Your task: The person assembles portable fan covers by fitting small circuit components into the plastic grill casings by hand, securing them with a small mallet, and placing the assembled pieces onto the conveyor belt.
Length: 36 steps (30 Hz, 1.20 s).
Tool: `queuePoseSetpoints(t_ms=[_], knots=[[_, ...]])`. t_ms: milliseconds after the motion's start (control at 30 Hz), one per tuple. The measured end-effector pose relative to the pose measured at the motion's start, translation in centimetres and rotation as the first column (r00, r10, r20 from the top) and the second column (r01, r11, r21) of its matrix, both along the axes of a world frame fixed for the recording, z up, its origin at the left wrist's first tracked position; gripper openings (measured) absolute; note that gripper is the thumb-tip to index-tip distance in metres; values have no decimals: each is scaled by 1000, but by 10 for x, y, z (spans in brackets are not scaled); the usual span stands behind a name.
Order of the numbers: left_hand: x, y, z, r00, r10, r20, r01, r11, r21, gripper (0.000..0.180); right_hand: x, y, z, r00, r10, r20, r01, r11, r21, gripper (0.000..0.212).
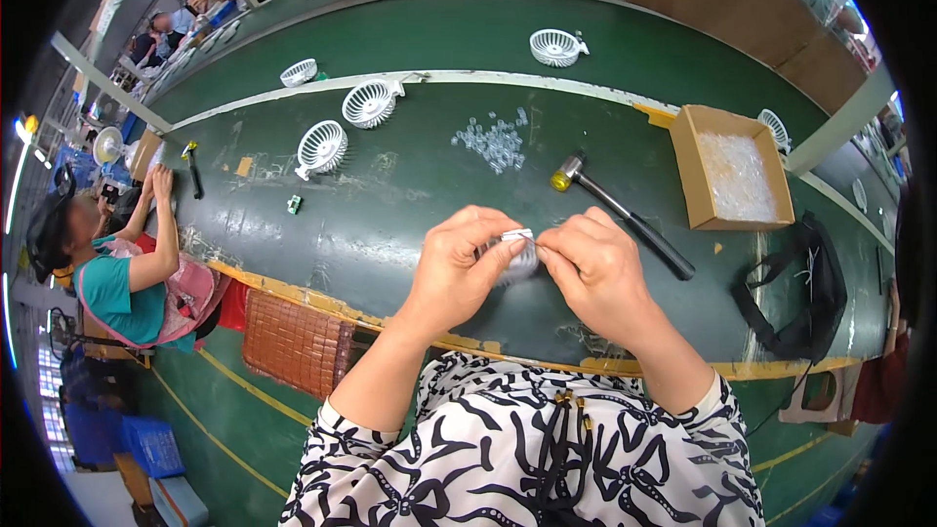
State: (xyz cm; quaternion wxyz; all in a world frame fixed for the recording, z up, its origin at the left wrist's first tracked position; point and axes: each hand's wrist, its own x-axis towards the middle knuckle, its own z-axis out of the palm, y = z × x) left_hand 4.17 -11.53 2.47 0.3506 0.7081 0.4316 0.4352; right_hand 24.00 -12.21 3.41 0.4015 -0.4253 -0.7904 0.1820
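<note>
My left hand (pixel 454 273) is closed, thumb and fingers pinching the small end tab of a white round part (pixel 515 265). This part hangs just below the fingers, blurred and partly covered; it resembles the slotted white fan housings on the bench. Right beside it, my right hand (pixel 597 268) is closed in a pinch at the tab's edge. Whatever it grips is too small to make out. A hammer (pixel 630 215) with a yellow-tipped head and black handle lies to the right of my hands. Beyond them spreads a pile of small clear plastic pieces (pixel 495 143).
Slotted white fan housings (pixel 322 148) lie at the left, with others on the green belt (pixel 468 24) behind. A small green circuit board (pixel 294 204) is nearby. At right stand a cardboard box (pixel 688 171) and a black bag (pixel 815 283). A co-worker (pixel 127 273) sits at left.
</note>
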Motion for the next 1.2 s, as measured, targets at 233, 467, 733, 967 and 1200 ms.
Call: queuePoseSetpoints(t_ms=[233,467,733,967,1200], knots=[[1,-5,-29,911,216,351,32,812,-583,19,6,7,-6,992,70,108,-80,992,96,10],[-6,10,-35,791,248,559,273,675,-686,14,17,15,-18,988,73,136,-78,997,26,9],[-1,9,-61,910,226,348,54,767,-640,13,15,14,-44,996,83,-13,-83,997,-7,13],[16,64,-75,957,56,283,131,790,-599,22,47,34,-47,938,-318,140,322,947,-1,21],[30,66,-65,960,103,-262,-147,977,-155,27,60,50,-83,783,-485,389,459,873,166,16]])
